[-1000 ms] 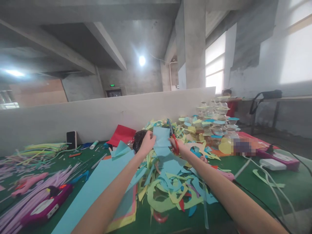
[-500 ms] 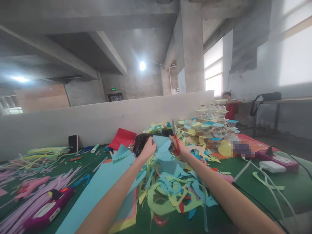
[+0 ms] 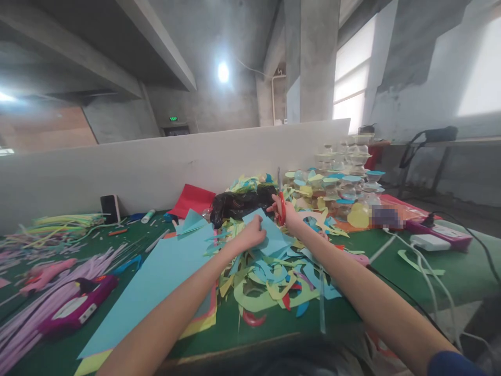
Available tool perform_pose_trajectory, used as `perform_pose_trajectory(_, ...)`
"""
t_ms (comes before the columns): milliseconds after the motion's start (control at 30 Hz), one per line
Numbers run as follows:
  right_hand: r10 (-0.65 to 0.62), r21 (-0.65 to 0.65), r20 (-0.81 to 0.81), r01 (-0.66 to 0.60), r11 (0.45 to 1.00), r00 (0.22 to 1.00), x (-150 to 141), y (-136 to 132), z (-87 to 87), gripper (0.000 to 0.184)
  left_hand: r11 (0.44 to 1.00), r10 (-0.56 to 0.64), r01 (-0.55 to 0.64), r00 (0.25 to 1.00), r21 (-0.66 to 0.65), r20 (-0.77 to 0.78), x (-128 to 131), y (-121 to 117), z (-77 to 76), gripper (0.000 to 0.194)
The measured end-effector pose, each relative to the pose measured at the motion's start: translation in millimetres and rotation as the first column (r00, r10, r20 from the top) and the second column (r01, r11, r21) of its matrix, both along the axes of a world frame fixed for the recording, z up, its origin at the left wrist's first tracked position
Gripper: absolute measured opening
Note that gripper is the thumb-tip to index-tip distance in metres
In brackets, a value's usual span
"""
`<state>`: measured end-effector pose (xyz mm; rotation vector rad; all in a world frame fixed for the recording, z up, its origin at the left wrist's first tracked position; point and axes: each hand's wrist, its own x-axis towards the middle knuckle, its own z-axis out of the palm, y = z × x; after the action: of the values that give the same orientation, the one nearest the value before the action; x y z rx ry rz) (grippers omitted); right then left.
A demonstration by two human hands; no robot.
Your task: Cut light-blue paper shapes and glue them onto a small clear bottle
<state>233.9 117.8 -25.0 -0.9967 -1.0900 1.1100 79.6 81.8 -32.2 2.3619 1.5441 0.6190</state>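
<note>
My left hand (image 3: 253, 233), its fingers closed, pinches a light-blue sheet of paper (image 3: 276, 241) over the scrap pile. In my right hand (image 3: 290, 215) is a pair of scissors (image 3: 282, 208) with red handles, the blades pointing up and away from the sheet. Beneath both hands lies a heap of green, yellow and blue paper offcuts (image 3: 250, 297). Left of it, a stack of large blue sheets (image 3: 156, 282) rests partly under my left forearm. A black plastic bag (image 3: 238, 204) sits just beyond my hands.
Clear cups with paper discs (image 3: 344, 183) are stacked at the back right. Purple power strips (image 3: 80, 305) lie left and right, with cables. Lilac strips (image 3: 35, 329), a phone (image 3: 110, 209) and red paper (image 3: 192, 200) are on the left. A white partition (image 3: 156, 162) bounds the back; a person stands beyond.
The scissors and my right hand have come apart from the blue paper. My left hand has lowered and turned over with the sheet, and the camera view has tilted down.
</note>
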Motion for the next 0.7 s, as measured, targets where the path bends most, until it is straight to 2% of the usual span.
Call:
perform_pose_trajectory(133, -0.021, 0.009, 0.021, 0.020, 1.000, 1.000, 2, 0, 1.7, 0.038, 0.999, -0.028, 0.025, 0.995, -0.038, -0.092, 0, -8, -4.9, 0.042)
perform_pose_trajectory(300, -0.026, 0.016, 0.068, 0.025, 1.000, 0.997, 1, -1, 2.3, 0.038, 0.995, -0.091, 0.086, 0.985, -0.041, -0.143, 2, -16, -5.4, 0.050)
perform_pose_trajectory(700, -0.021, 0.055, 0.116, 0.015, 0.998, 0.993, 1, -3, -0.2, 0.036, 0.993, -0.079, 0.075, 0.996, -0.086, -0.040, 0, -7, -8.6, 0.058)
